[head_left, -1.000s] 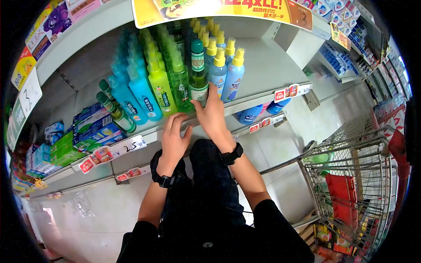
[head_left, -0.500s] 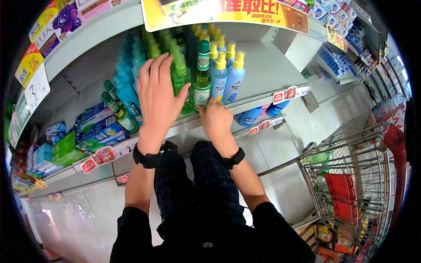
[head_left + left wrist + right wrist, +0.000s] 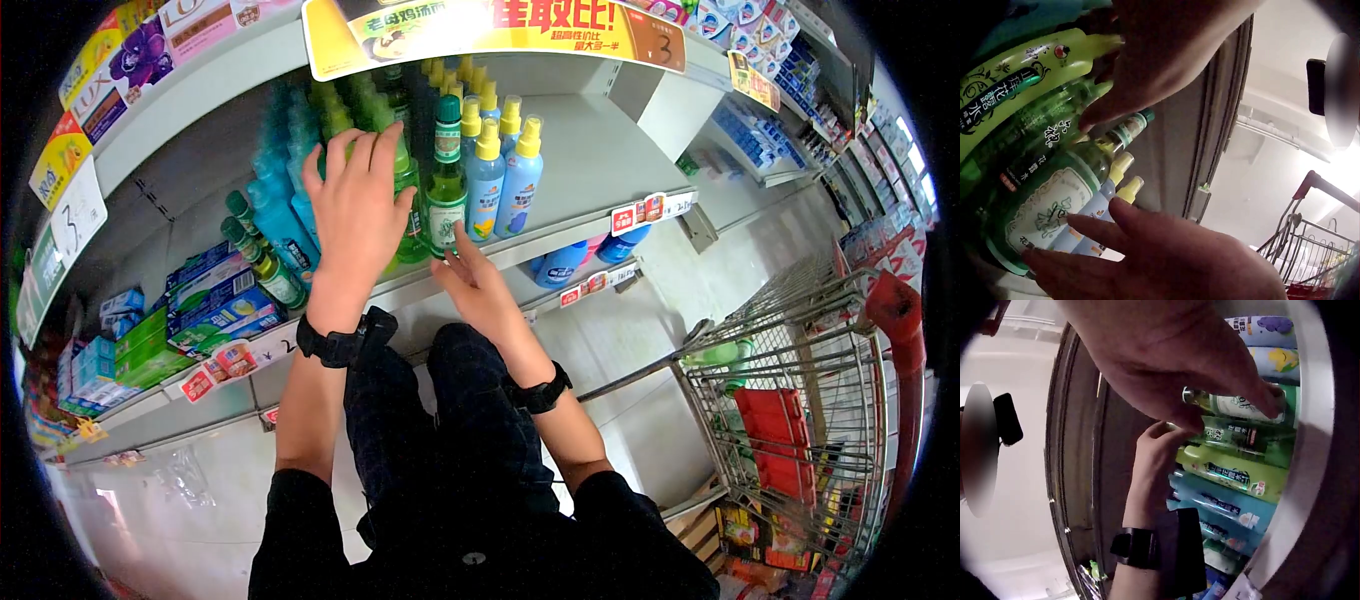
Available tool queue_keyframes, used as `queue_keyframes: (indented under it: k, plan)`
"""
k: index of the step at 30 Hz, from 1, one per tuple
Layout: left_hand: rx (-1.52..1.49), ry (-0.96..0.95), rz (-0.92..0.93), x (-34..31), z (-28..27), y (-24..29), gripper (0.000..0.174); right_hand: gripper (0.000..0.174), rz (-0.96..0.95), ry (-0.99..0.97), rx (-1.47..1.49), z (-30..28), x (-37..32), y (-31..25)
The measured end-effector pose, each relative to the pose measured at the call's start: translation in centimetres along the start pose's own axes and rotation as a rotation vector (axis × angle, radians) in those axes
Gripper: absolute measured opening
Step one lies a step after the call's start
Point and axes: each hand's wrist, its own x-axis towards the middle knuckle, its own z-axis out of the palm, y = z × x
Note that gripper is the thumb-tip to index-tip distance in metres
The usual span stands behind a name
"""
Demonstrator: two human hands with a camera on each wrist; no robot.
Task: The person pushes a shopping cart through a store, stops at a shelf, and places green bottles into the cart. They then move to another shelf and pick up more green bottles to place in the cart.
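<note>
A clear green bottle with a dark green cap and white label (image 3: 447,215) stands upright at the shelf's front. Fingertips of the right hand (image 3: 482,292), extended, touch its lower front; in the right wrist view that hand (image 3: 1166,359) has a finger on the label. The left hand (image 3: 352,215) lies over the neighbouring spray bottles, fingers spread and slightly bent at their tops. A yellow-green bottle (image 3: 1035,75) and a green spray bottle (image 3: 1038,134) are beneath it in the left wrist view. Where its fingertips touch is partly hidden.
Light-blue bottles with yellow tops (image 3: 520,190) stand to the right, blue bottles (image 3: 280,230) to the left. Boxes (image 3: 205,300) fill the shelf's left part. A yellow sign (image 3: 500,35) hangs above. A metal cart (image 3: 790,400) stands at the right.
The left hand has risen from the shelf's front edge onto the spray bottles' tops. The right hand has moved down from the green-capped bottle's side to its lower front, and its fingers have straightened.
</note>
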Motion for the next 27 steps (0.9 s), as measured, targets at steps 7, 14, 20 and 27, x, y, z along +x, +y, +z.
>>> queue_keyframes:
  k: [7, 14, 20, 27]
  plan:
    - [-0.018, 0.018, 0.008, -0.1, 0.5, -0.2, 0.066, 0.073, -0.011, 0.042, 0.181, 0.7, 1.0, 0.4]
    - [-0.047, 0.028, 0.002, -0.1, 0.5, -0.2, 0.069, 0.066, 0.187, 0.02, 0.008, -0.4, 3.6, 2.3]
    - [-0.054, 0.014, 0.003, -0.1, 0.6, -0.3, 0.066, 0.066, 0.293, 0.019, 0.203, -1.3, 6.4, 5.0]
    - [-0.076, 0.041, 0.028, -0.1, 0.5, -0.2, 0.066, 0.035, 0.152, 0.041, -0.235, -0.9, 8.3, 7.4]
